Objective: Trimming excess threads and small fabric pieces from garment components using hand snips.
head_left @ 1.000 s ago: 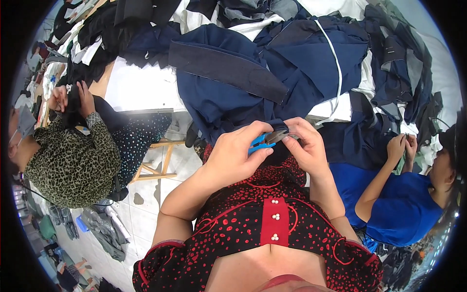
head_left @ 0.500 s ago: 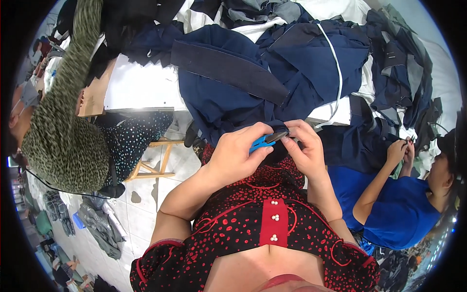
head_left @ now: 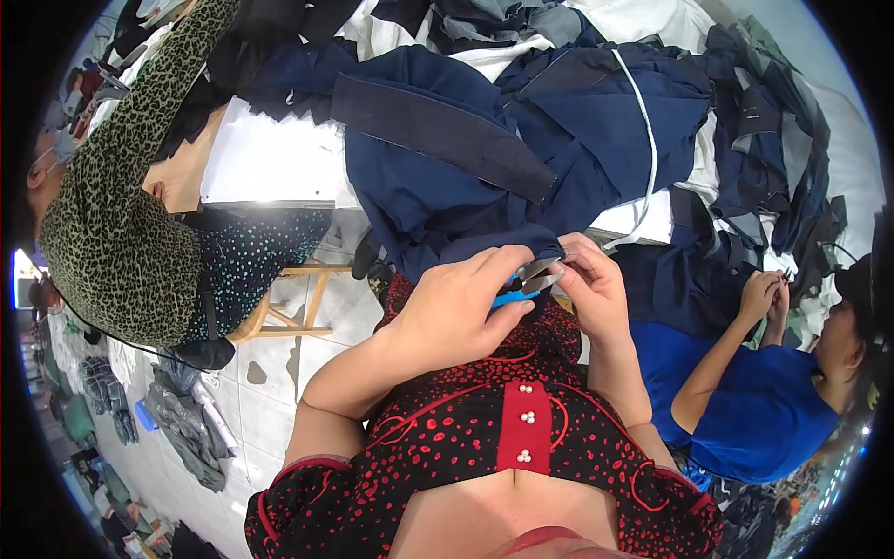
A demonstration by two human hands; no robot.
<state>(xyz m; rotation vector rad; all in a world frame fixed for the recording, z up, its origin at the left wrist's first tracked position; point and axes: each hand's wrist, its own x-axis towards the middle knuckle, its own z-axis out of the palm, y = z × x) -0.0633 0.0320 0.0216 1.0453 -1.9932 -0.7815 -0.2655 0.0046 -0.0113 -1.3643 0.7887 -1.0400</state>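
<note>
two bare hands at the centre of the frame: the left hand (head_left: 466,303) curled firmly around one pair of snips (head_left: 536,284), the right hand (head_left: 594,281) pinching an edge of navy cloth (head_left: 507,239) just beside the tips. two pointed metal blades, spread apart; blue handles, partly covered by the left grip. blade contact with cloth impossible to tell. smooth, rumpled navy cloth also across upper centre, with one long charcoal strip (head_left: 438,132), raw-edged, and one narrow white tape (head_left: 652,140). left of centre, one flat white sheet (head_left: 270,154) above one wooden stool (head_left: 317,269). two others nearby: one co-worker in leopard print (head_left: 121,279) at left, another co-worker in blue (head_left: 745,401) at right.
</note>
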